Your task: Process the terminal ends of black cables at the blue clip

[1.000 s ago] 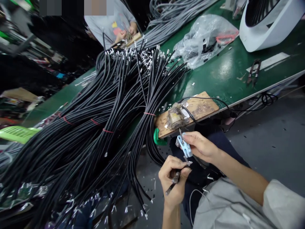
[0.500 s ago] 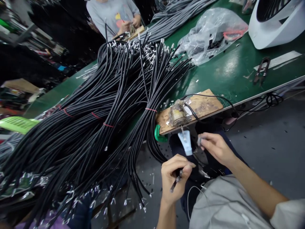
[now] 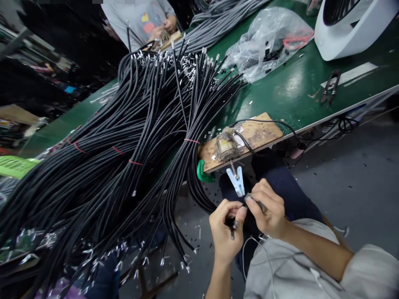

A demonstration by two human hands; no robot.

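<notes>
My left hand (image 3: pixel 226 230) is closed around a thin dark stick-like piece (image 3: pixel 232 233) whose lower end shows below the fingers. My right hand (image 3: pixel 268 207) pinches a small greyish piece (image 3: pixel 247 197) at its fingertips, right beside the left thumb and forefinger. Whether the two pieces touch is too small to tell. Just above the hands, a light-blue clothes peg (image 3: pixel 239 186) hangs on the shaft of a small motor (image 3: pixel 225 146) wrapped in clear film. The motor sits on a wooden board (image 3: pixel 264 128) at the table edge.
Bundles of black cables (image 3: pixel 146 120) with red ties cover the green table (image 3: pixel 289 93) on the left. A green clamp (image 3: pixel 204 172) grips the board's corner. Farther off are a plastic bag (image 3: pixel 264 37), thread snips (image 3: pixel 331 87), a white appliance (image 3: pixel 346 35) and another person (image 3: pixel 137 25).
My right hand has moved left and come up against my left hand. The clothes peg shows turned, its two legs now apart. The whole view has shifted slightly.
</notes>
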